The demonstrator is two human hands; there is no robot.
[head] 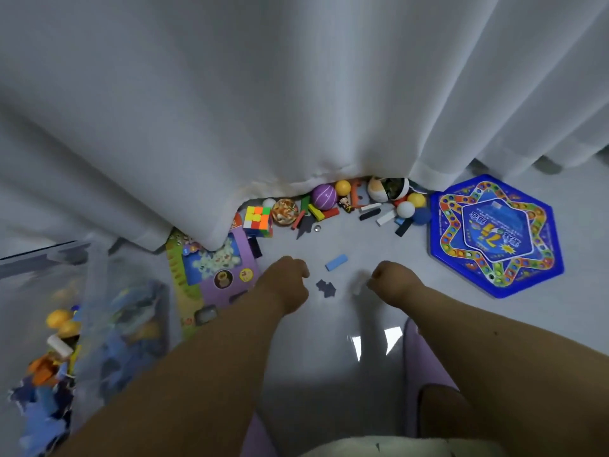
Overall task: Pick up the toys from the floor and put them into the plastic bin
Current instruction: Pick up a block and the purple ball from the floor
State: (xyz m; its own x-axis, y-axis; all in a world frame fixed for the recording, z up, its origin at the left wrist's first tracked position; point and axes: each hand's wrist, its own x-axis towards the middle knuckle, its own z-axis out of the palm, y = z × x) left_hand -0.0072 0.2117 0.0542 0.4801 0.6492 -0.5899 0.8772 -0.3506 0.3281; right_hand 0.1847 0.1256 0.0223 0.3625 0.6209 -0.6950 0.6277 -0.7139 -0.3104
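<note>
Both hands hover low over the floor (329, 324) with fingers curled: the left hand (286, 278) grips nothing visible, and the right hand (390, 275) seems to pinch a blurred white piece (357, 285). Between them lie a blue block (336, 262) and dark puzzle piece (326, 287). Toys line the curtain (263, 110); the bin (66, 324) stands left

One head cam only, wide-angle, looks steeply down at pale glossy floor (329, 357) from standing height; white sheer curtain (263, 94) fills top half, both forearms reach in from bottom edge.
</note>
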